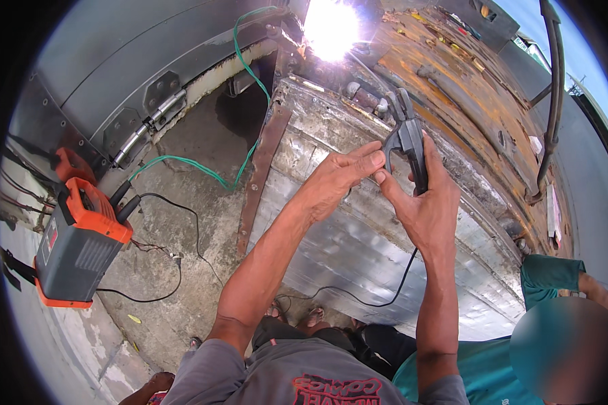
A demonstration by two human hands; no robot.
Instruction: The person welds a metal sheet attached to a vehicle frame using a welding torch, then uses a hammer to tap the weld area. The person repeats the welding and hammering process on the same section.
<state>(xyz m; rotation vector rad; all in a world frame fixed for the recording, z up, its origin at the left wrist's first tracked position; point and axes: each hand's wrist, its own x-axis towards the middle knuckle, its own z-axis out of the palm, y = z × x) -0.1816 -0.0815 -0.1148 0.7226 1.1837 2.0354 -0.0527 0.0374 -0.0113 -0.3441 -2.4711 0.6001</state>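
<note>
Bare silvery metal is seen in the ribbed panel [358,253], its dull gloss marred by stains and scuffs. Over the panel's upper edge, a smooth, dark, low-sheen finish is shown by the clamp [412,135]. Beyond the panel, the bed [466,88] is coated in rough, flaking rust. Left of the panel, rough matt concrete is seen in the floor [162,236], smooth, plastic-looking casing on the boxy machine [74,253], and glossy metal in the hinge [138,140]. Below the panel, matt grey cloth is seen in the shirt [270,371].
</note>
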